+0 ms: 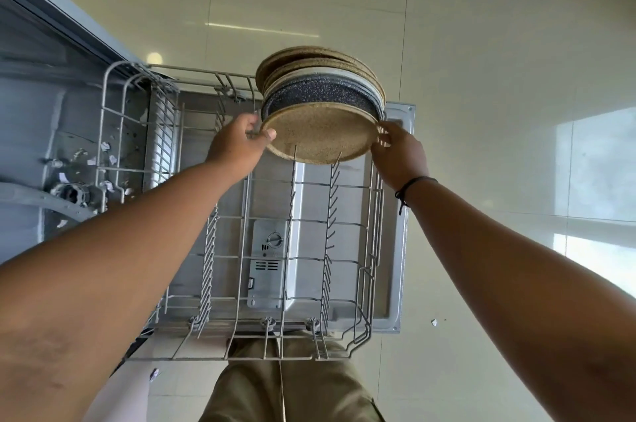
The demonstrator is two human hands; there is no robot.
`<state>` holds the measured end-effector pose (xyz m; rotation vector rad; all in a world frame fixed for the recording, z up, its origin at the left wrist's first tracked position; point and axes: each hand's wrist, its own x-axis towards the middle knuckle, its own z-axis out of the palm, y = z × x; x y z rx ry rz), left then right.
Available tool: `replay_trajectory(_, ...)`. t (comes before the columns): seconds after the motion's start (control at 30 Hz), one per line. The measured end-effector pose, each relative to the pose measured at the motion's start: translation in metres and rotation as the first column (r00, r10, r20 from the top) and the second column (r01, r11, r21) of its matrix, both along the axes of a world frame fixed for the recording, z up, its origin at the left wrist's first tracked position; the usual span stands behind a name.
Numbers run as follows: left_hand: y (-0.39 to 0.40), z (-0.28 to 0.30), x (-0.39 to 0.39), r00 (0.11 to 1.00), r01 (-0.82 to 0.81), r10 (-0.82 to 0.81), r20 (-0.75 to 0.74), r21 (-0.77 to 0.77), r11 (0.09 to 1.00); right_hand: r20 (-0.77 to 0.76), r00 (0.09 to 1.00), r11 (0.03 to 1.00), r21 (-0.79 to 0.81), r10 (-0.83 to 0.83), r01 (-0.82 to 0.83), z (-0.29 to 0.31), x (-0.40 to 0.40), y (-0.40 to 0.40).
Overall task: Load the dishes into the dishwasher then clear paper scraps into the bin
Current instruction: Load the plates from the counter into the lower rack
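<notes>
Several plates stand on edge at the far end of the pulled-out dishwasher rack point(241, 284). The nearest is a speckled tan plate point(320, 134); behind it are a dark speckled plate point(320, 94), a white one and more tan ones point(303, 56). My left hand point(237, 142) grips the tan plate's left rim, thumb over its face. My right hand point(395, 153) holds its right rim with the fingertips. The plate sits among the rack's tines. Paper scraps point(106, 166) lie inside the dishwasher tub at the left.
The open dishwasher door point(395, 215) lies flat under the rack, with the detergent dispenser point(266, 259) showing through the wires. One paper scrap point(434, 321) lies on the tiled floor to the right of the door, another point(154, 374) near my legs. Most rack slots hold nothing.
</notes>
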<state>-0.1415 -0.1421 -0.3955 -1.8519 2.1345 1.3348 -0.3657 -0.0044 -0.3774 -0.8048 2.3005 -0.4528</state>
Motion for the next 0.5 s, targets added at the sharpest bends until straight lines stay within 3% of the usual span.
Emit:
replay_trajectory(0.1,0.025,0.024,0.010,0.998,0.056,-0.058,0.028,0.067,0.996,0.026,0.999,0.998,0.036,0.043,-0.044,0.017,0.013,0.018)
replay_trajectory(0.27,0.088,0.095,0.049,0.971,0.224,-0.230,0.072,0.072,0.972,0.068,0.944,0.912,0.244,0.322,-0.329,0.056,0.054,0.053)
replay_trajectory(0.4,0.143,0.162,0.088,0.888,0.393,-0.372,0.270,-0.026,0.919,0.057,0.810,0.758,0.317,0.584,-0.570,0.106,0.094,0.076)
replay_trajectory(0.5,0.182,0.216,0.121,0.864,0.398,-0.356,0.357,-0.049,0.916,0.003,0.660,0.627,0.308,0.751,-0.715,0.158,0.127,0.090)
